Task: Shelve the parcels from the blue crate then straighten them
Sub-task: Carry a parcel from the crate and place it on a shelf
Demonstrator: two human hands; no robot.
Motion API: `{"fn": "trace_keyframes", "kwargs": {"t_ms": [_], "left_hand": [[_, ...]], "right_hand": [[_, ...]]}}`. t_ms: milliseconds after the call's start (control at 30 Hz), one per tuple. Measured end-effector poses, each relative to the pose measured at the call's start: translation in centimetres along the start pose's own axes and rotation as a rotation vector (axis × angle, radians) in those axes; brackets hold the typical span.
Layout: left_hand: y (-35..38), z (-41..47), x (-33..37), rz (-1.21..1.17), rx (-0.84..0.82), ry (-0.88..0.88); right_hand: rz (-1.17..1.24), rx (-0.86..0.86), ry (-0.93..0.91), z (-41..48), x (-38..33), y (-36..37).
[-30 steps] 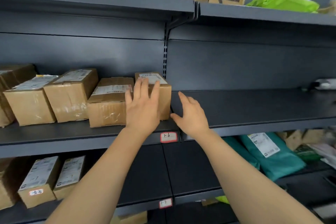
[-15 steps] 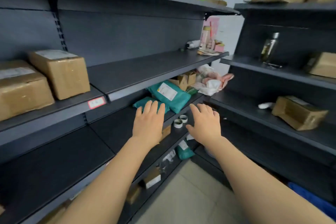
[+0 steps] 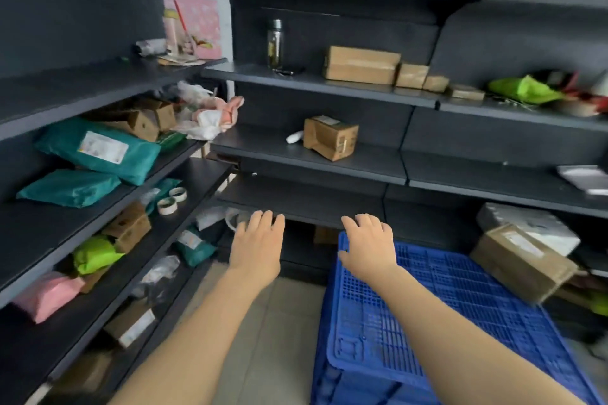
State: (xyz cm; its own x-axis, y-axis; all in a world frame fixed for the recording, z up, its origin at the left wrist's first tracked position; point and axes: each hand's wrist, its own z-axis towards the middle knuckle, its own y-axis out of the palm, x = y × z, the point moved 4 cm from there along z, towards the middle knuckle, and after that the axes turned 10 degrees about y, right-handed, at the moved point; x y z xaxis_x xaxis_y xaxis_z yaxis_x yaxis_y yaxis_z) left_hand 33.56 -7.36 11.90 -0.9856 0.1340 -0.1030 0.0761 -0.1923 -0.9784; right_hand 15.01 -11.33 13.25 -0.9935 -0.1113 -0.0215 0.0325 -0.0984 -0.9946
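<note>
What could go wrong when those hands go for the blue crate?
The left hand and right hand are open and empty, close to the front of a dark shelf, so knuckles could bump its edge. The brown parcel to the right of the blue crate sits tilted; nudging the crate might make it slide.

A parcel storeroom or pickup depot. Dark metal shelves (image 3: 263, 146) meet at a corner and carry taped cardboard boxes (image 3: 330, 138), a teal mailer (image 3: 65, 148), a green mailer (image 3: 93, 255) and a pink mailer (image 3: 46, 296), several with white shipping labels. Tape rolls (image 3: 167, 205) lie on one shelf. A blue crate (image 3: 477, 279) stands on the tiled floor (image 3: 273, 322).
</note>
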Motion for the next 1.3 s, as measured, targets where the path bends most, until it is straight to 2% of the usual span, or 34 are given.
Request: {"fn": "trace_keyframes", "kwargs": {"t_ms": [333,733,1100,1300], "left_hand": [[3.3,6.7,24.7,-0.13,-0.101,0.19],[7.6,21.3,45.5,-0.181,-0.198,0.415],[13.0,34.3,60.2,-0.325,-0.366,0.451],[17.5,39.5,67.3,-0.387,-0.433,0.347]], "right_hand": [[-0.075,-0.113,0.2,-2.8,24.4,3.4],[-0.047,-0.185,0.456,2.7,47.1,6.8],[-0.03,-0.294,0.594,11.2,64.2,10.6],[0.003,-0.365,0.557,16.8,72.9,15.4]]}}
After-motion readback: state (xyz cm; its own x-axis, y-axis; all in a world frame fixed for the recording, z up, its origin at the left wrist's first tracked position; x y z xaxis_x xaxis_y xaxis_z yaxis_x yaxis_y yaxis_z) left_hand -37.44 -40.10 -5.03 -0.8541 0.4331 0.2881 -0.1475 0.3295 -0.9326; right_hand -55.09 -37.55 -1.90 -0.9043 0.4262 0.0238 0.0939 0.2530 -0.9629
